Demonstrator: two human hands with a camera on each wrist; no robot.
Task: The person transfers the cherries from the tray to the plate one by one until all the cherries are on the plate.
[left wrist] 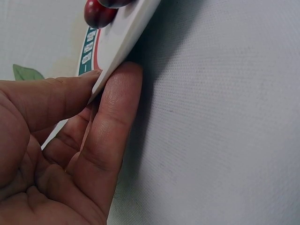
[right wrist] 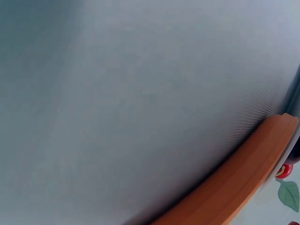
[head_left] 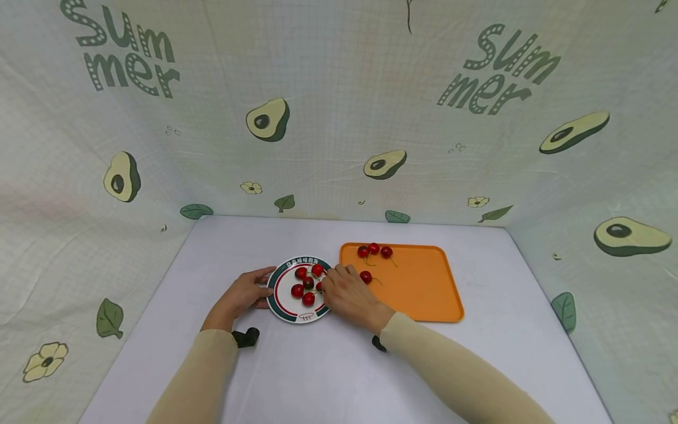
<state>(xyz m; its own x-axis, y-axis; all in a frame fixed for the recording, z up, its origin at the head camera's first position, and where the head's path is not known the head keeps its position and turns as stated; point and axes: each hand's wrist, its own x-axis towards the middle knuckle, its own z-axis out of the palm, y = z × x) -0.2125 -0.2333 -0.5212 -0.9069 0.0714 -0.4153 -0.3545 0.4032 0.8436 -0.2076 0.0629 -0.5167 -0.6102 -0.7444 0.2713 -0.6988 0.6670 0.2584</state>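
A white plate with a green and red rim bears several dark red cherries. My left hand grips its left rim; in the left wrist view the thumb lies over the rim and a finger under it. My right hand reaches over the plate's right edge with bent fingers, pinching a cherry partly hidden at the fingertips. The right wrist view leaves this hand out and shows the orange tray's rim.
The orange tray lies right of the plate, under the right hand's side. Several stemmed cherries sit in its left part. White cloth covers the table, and printed fabric hangs behind and at both sides.
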